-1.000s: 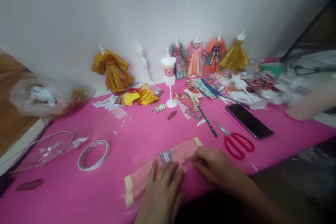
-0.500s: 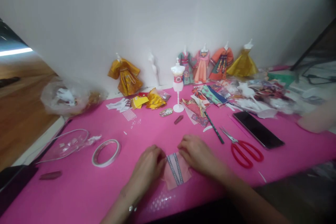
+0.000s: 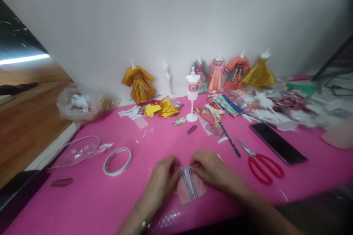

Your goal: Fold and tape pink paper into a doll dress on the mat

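A small piece of pink doll clothing with two grey patterned trim bands lies at the table's near edge. My left hand is closed on its upper left edge, thumb and fingers pinched together. At the upper right edge my right hand pinches the cloth in the same way. Parts of the top edge are hidden behind the fingers. Farther back stands a white mini mannequin with a red band round its chest. A dark pink strip of cloth lies in front of it.
On the pink table are a tape roll at left, and red-handled scissors, a phone and a dark pencil at right. Dressed mannequins lean on the wall, one in gold. Bagged fabric pieces heap at back right.
The whole view has shifted, so things appear farther right and slightly lower. Both hands still pinch the pink cloth's top edge, its trim bands now slanting a little more.
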A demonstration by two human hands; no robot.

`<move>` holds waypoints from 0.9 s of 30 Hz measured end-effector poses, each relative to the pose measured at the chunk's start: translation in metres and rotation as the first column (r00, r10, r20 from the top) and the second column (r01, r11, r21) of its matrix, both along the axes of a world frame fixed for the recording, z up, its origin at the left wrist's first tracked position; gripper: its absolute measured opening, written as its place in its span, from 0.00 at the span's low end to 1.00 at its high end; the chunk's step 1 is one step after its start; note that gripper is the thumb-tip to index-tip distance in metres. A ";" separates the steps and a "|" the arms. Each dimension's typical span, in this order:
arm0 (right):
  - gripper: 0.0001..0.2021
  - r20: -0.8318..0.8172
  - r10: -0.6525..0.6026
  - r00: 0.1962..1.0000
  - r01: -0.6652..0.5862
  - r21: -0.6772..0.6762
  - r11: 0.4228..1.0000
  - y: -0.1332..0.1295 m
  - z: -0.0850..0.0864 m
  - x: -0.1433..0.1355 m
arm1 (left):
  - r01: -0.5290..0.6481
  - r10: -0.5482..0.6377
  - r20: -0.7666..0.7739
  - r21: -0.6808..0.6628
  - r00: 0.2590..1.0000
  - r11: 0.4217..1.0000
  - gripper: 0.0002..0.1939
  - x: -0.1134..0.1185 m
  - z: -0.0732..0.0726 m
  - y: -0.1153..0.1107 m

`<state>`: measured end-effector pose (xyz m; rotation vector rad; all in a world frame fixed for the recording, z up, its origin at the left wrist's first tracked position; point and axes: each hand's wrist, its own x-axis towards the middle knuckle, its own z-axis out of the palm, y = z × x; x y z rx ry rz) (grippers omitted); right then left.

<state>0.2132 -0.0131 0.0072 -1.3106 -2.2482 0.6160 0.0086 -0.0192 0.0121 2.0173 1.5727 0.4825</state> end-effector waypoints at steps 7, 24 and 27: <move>0.04 -0.052 0.021 0.998 -0.019 0.041 0.999 0.001 -0.003 -0.001 | 0.025 -0.026 0.020 0.038 0.999 0.999 0.07 -0.002 0.001 -0.003; 0.05 -0.126 0.091 0.988 -0.068 0.178 0.982 0.006 -0.022 -0.004 | 0.072 -0.078 0.049 0.103 0.996 0.992 0.11 0.002 -0.001 -0.005; 0.05 -0.090 0.126 0.988 -0.104 0.216 0.971 0.006 -0.022 -0.005 | 0.088 -0.093 0.038 0.127 0.995 0.988 0.12 0.001 -0.005 -0.007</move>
